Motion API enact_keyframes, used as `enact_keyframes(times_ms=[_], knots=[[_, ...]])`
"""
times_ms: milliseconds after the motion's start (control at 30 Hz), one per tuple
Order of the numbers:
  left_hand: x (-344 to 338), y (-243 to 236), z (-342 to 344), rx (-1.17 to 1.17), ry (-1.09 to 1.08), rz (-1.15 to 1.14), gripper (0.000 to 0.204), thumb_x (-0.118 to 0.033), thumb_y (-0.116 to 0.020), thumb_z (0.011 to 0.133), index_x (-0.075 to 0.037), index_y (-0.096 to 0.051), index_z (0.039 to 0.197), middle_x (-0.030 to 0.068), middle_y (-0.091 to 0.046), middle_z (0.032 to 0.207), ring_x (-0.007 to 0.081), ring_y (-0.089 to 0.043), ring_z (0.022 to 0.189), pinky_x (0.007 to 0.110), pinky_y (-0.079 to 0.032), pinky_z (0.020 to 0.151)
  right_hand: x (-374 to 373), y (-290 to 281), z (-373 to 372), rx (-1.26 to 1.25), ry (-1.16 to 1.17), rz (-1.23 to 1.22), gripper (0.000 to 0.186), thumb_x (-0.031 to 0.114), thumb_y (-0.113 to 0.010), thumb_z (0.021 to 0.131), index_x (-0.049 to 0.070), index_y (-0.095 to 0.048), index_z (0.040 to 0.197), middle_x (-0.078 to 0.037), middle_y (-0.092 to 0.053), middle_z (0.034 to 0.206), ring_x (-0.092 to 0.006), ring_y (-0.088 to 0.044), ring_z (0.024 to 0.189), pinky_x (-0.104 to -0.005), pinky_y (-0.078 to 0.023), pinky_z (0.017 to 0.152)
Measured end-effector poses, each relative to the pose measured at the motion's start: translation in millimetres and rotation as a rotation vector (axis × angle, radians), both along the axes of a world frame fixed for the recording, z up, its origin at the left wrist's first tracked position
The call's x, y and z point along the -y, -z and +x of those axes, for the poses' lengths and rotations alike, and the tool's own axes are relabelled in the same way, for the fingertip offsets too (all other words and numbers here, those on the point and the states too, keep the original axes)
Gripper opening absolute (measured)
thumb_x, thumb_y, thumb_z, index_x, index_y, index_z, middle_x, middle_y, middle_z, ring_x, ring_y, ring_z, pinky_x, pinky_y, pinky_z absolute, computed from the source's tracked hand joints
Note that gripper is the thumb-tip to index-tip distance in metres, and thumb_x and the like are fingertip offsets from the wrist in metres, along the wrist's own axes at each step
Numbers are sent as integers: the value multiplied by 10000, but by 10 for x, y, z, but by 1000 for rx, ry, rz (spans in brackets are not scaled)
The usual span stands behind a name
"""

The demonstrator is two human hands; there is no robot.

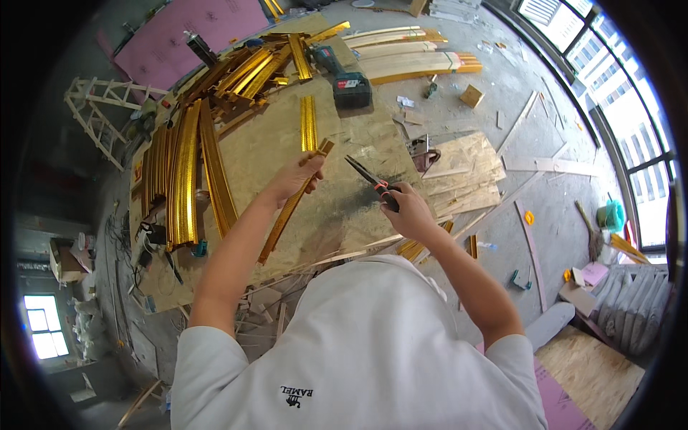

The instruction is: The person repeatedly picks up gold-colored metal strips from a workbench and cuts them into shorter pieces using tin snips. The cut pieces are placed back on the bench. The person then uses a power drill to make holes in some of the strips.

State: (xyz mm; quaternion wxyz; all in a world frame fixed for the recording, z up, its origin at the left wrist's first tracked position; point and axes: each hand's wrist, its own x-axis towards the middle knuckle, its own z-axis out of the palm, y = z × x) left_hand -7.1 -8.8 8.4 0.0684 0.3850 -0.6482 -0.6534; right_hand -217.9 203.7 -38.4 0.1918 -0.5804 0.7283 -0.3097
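A narrow gold trim strip (276, 238) is gripped in my left hand (295, 179), its upper end poking out above the fist and the rest slanting down toward the table's near edge. My right hand (410, 213) is closed round the black handles of a pair of snips (365, 172) with red bands. Their long dark blades point up and left, a short distance from the strip's upper end. Just beyond my left hand, a shiny gold strip (308, 118) lies flat on the wooden worktable (251, 165).
Long gold trim pieces (185, 179) lie side by side at the table's left, with a jumbled pile of gold offcuts (247, 72) behind. A cordless power tool (344, 75) sits at the far edge. Wrapped bundles of strips (419, 64) and wooden boards (462, 168) are on the floor at right.
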Motion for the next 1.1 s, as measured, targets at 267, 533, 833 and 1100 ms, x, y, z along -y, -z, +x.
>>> enact_keyframes(times_ms=[267,533,833,1100], knots=[[-429,-185,111,-217,23,105,704,-455,-788,808,-15,-519,1287,-9,-534,834,68,-511,706,235,-431,596,-142,-294,-22,222,-190,38,294,280,-641,871,39,-685,1032,-199,-591,1128,-392,-594,986,-425,-482,861],[-588,-281,73,-190,25,28,697,-443,-780,820,-46,-507,1325,-31,-519,794,59,-493,675,225,-417,595,-123,-442,-14,190,-198,81,287,253,-698,846,-1,-673,977,-188,-586,1091,-383,-591,960,-417,-480,835],[-636,-336,102,-197,3,-51,757,-393,-824,785,-13,-490,1348,-25,-553,840,56,-514,724,220,-428,615,-111,-533,-12,154,-269,105,285,244,-723,826,-9,-666,946,-175,-614,919,-383,-602,839,-417,-486,754],[-645,-684,157,-336,84,-55,670,-313,-897,698,-18,-510,1158,50,-632,892,104,-597,782,235,-491,687,-215,-911,-218,960,-449,510,270,257,-701,881,-2,-645,830,-117,-640,820,-217,-623,753,-365,-514,656]])
